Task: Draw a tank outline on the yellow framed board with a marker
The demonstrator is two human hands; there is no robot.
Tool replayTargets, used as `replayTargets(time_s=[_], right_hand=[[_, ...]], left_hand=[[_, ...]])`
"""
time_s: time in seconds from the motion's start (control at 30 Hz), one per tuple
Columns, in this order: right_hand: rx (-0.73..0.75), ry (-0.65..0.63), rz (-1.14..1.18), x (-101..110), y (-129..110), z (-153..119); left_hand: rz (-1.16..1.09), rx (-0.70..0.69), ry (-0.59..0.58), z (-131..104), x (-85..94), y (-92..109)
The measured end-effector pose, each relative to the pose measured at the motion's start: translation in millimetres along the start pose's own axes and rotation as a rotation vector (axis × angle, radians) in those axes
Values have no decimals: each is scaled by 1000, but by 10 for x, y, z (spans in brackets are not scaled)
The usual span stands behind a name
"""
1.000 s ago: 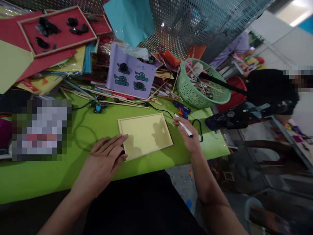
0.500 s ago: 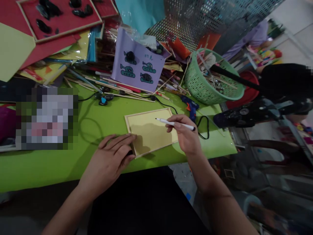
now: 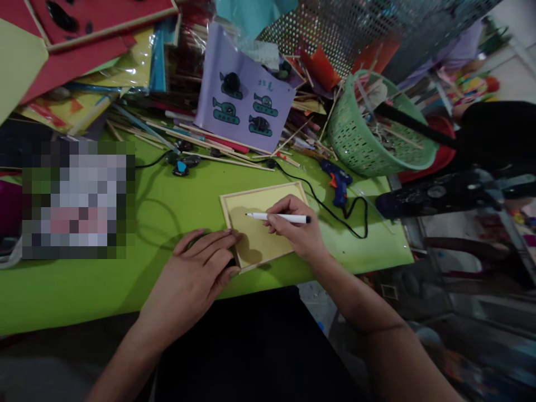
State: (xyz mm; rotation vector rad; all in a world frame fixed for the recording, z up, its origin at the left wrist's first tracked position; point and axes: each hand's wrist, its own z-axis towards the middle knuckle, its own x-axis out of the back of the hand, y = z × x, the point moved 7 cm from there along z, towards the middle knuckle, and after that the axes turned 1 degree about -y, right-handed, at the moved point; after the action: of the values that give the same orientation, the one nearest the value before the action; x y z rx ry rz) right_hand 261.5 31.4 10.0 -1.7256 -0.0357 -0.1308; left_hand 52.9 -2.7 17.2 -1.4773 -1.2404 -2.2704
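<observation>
A yellow board with a thin wooden frame (image 3: 255, 237) lies flat on the green table (image 3: 125, 279) in front of me. My right hand (image 3: 299, 234) rests on the board and holds a white pen (image 3: 278, 217), whose dark tip points left over the board's upper left part. My left hand (image 3: 196, 276) lies palm down on the table, fingers together, pressing against the board's left edge and near corner.
A blue glue gun (image 3: 338, 183) with a black cord lies right of the board. A green basket (image 3: 372, 134) of sticks stands at the back right. A purple sheet with tank drawings (image 3: 245, 109), wooden sticks and coloured paper crowd the back. A person in black is at far right.
My right hand has swung the pen from beside the board's right edge to over the board, tip now pointing left. My left hand stays at the board's left edge.
</observation>
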Motion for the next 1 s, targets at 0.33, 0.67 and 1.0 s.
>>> replayTargets(time_s=[0.33, 0.67, 1.0], right_hand=[[-14, -13, -44, -3, -22, 18], [13, -35, -47, -74, -8, 66], [21, -40, -62, -89, -24, 62]], left_hand=[[3, -24, 7, 13, 15, 36], [54, -93, 0, 29, 4, 73], [39, -45, -25, 39, 6, 54]])
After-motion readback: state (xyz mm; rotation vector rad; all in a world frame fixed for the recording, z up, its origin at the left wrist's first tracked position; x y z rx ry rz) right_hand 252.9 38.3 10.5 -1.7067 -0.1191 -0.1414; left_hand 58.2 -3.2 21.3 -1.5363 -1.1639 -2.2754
